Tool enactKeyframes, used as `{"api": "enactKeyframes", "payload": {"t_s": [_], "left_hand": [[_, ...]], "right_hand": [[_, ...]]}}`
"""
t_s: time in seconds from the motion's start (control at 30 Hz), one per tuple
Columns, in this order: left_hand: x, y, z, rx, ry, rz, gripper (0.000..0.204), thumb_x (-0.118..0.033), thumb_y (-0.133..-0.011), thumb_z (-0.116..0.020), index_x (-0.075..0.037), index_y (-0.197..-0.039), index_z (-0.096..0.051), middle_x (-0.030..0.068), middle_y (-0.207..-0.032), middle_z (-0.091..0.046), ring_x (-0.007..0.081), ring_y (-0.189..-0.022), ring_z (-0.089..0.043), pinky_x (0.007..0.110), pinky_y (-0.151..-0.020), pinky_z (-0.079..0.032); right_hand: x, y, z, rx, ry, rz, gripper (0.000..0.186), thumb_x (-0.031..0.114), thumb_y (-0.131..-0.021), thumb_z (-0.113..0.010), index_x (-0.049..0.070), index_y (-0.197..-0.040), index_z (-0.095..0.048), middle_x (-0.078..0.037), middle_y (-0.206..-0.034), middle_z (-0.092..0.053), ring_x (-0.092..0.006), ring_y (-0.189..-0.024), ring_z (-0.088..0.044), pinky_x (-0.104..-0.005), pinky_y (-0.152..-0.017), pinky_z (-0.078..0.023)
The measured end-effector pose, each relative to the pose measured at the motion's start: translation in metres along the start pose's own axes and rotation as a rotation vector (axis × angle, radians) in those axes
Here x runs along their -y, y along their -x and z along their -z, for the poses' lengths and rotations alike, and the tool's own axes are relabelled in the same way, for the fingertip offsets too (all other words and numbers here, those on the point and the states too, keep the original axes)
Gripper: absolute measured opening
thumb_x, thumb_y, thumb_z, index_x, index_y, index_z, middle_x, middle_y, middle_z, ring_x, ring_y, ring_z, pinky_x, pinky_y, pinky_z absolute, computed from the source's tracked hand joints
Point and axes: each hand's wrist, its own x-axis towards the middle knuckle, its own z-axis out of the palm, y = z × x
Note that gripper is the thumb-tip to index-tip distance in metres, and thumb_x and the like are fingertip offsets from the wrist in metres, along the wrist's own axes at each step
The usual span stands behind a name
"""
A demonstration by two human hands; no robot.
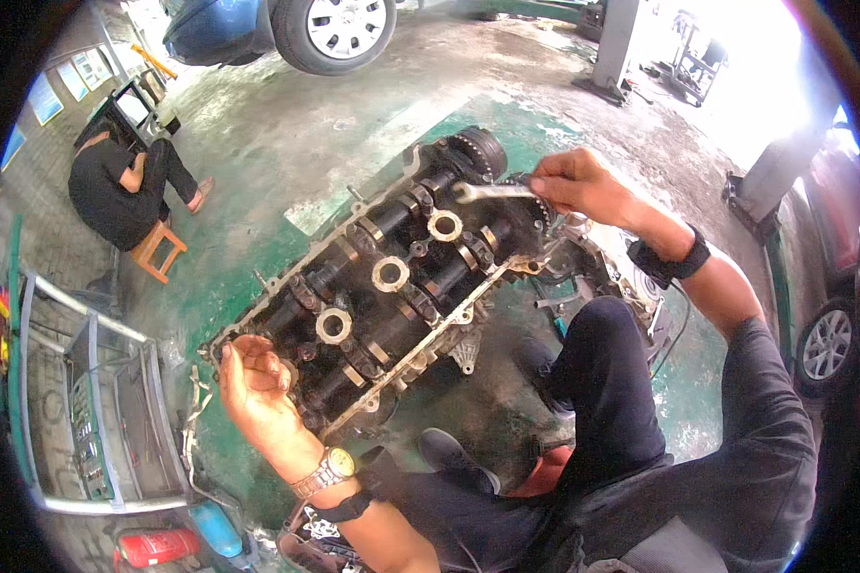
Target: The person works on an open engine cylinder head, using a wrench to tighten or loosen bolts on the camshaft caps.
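Observation:
A greasy engine cylinder head (390, 274) lies diagonally before me, its camshafts and round spark plug wells exposed. My right hand (575, 183) is closed around one end of a silver wrench (492, 192). The wrench's other end reaches over the camshafts, close to the dark round cam gear (480, 151) at the far end. Whether its jaw touches a bolt I cannot tell. My left hand (255, 384) rests at the near left corner of the cylinder head, fingers loosely curled over the edge. What lies under those fingertips is hidden.
A metal frame rack (91, 320) stands on the left, with a red fire extinguisher (160, 547) below it. Another person (115, 186) sits on a wooden stool (160, 252) at the far left. A raised car's wheel (339, 33) is at the back. Engine parts (631, 277) lie right of the cylinder head.

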Motion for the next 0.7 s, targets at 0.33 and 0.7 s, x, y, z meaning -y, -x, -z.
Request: {"api": "enactKeyframes", "payload": {"t_s": [0.33,0.7], "left_hand": [[-0.002,0.001,-0.005,-0.053,-0.016,0.022,0.034,-0.031,-0.095,-0.050,0.001,-0.088,-0.058,0.0066,-0.076,-0.060,0.0082,-0.054,-0.049,0.020,-0.042,-0.035],[-0.001,0.002,-0.003,-0.031,0.028,0.012,0.033,-0.031,-0.095,-0.051,0.001,-0.089,-0.058,0.0082,-0.079,-0.061,0.0094,-0.055,-0.050,0.021,-0.043,-0.035]], "right_hand": [[-0.019,0.017,0.006,0.145,0.113,0.070,0.025,0.021,-0.090,-0.056,-0.003,-0.084,-0.061,-0.005,-0.063,-0.052,-0.0135,-0.058,-0.048,-0.0296,-0.054,-0.038],[0.004,0.009,-0.001,0.212,0.287,-0.041,0.027,0.024,-0.087,-0.055,-0.002,-0.084,-0.061,-0.020,-0.075,-0.060,-0.0297,-0.069,-0.059,-0.0406,-0.067,-0.047]]}}
